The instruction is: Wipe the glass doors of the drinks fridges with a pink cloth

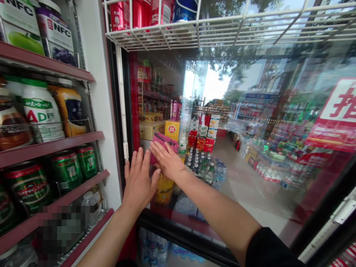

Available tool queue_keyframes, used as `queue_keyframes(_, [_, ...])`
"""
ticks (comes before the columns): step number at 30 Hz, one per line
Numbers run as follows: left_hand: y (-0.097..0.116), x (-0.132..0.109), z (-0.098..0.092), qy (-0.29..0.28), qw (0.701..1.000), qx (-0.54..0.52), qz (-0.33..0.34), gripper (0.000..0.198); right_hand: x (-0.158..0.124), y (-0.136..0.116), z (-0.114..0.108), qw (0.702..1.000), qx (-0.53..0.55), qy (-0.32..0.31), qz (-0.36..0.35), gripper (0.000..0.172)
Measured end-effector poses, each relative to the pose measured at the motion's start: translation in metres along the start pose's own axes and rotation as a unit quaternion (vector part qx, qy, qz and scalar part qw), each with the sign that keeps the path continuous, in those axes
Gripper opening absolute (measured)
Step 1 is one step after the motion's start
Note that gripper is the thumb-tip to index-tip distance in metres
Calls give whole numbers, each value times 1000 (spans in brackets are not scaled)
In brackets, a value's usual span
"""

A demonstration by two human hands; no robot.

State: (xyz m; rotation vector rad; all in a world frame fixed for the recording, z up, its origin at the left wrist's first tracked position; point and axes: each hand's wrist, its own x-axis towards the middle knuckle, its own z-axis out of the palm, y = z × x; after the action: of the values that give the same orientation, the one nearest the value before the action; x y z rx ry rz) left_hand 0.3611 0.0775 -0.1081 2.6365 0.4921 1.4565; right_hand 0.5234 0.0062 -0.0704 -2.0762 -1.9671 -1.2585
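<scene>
My right hand (169,161) presses a folded pink cloth (162,140) against the glass door (236,174) of a drinks fridge, near its left edge. The fingers lie flat over the cloth, which shows above and to the left of them. Beside it, my left hand (139,182) is spread with its fingers pointing up and holds nothing. It rests at the door's inner edge, by the black seal and the white metal strip (122,122). The two hands nearly touch at the left thumb.
A white wire rack (172,40) with cans (141,13) crosses the top of the door. On the left, fridge shelves (55,148) hold juice bottles, an AD milk bottle (41,111) and green beer cans (66,168). Boxes and bottled drinks (200,163) show through the glass.
</scene>
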Motion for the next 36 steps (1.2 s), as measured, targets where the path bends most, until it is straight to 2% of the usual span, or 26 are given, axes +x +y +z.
queue_keyframes(9, [53,-2,16,-23,999,-40,25,77,-81,33,-37,1000,7,8,20,77])
queue_keyframes(15, [82,-5,27,-40,997,-54,45,76,-135,54,-68,998,-49,-1,42,79])
queue_keyframes(21, [106,-8,37,-33,994,-73,70,75,-187,74,-94,992,-112,17,53,82])
queue_keyframes(30, [130,-13,42,-33,989,-110,90,76,-266,102,-134,978,-189,7,83,75])
queue_keyframes(36, [128,-16,44,-34,987,-126,94,76,-309,114,-151,969,-225,14,101,70])
